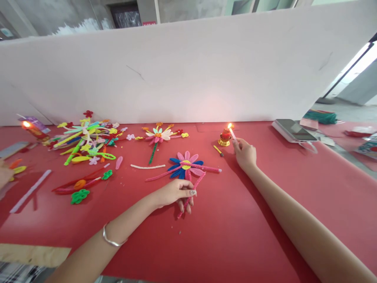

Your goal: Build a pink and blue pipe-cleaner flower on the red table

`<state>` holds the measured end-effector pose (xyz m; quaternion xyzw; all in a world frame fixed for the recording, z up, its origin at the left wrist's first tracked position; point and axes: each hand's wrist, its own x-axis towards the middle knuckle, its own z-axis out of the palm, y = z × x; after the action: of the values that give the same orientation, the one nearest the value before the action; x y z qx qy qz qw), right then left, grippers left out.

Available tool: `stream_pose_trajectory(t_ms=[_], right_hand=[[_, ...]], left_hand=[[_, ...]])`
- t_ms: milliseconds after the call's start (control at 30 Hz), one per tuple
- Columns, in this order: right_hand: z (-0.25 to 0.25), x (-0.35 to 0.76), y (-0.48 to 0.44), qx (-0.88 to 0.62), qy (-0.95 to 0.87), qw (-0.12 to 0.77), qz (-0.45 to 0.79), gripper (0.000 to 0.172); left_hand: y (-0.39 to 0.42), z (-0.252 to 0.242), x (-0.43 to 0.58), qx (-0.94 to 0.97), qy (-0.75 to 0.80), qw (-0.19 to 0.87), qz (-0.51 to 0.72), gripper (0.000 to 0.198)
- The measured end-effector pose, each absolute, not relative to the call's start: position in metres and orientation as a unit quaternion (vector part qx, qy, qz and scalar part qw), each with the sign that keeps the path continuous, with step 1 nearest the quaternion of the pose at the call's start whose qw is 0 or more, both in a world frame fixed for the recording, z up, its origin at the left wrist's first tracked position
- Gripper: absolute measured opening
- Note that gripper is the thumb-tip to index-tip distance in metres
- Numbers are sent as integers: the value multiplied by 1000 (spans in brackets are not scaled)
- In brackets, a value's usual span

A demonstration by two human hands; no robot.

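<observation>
My left hand [173,193] pinches a twisted pink pipe cleaner [199,181] over the red table. Just beyond it lies a pipe-cleaner flower [186,164] with pink and blue petals and a yellow centre, crossed by another pink twisted stem [210,169]. At the candle, my right hand [246,155] grips a pale glue stick [233,135], its tip in the flame. The lit red candle [226,134] stands in a small gold holder [224,140]. A short yellow stick with a dark end [218,150] lies near the holder.
A white board [188,70] stands along the table's back. At left are a heap of pipe-cleaner flowers [85,137], a second lit candle [33,129] and another person's hand [4,175]. A finished-looking flower [158,135] lies mid-back; a phone [296,129] rests at right.
</observation>
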<state>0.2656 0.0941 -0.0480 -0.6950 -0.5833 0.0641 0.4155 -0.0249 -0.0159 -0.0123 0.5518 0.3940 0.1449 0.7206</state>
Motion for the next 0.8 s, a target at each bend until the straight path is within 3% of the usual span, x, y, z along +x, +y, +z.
stream_pose_trajectory(t_ms=[800], right_hand=[[-50,265,96,-707,-548,441,77,40]], left_hand=[[-15,-9,-26,584,394,702,108,29]])
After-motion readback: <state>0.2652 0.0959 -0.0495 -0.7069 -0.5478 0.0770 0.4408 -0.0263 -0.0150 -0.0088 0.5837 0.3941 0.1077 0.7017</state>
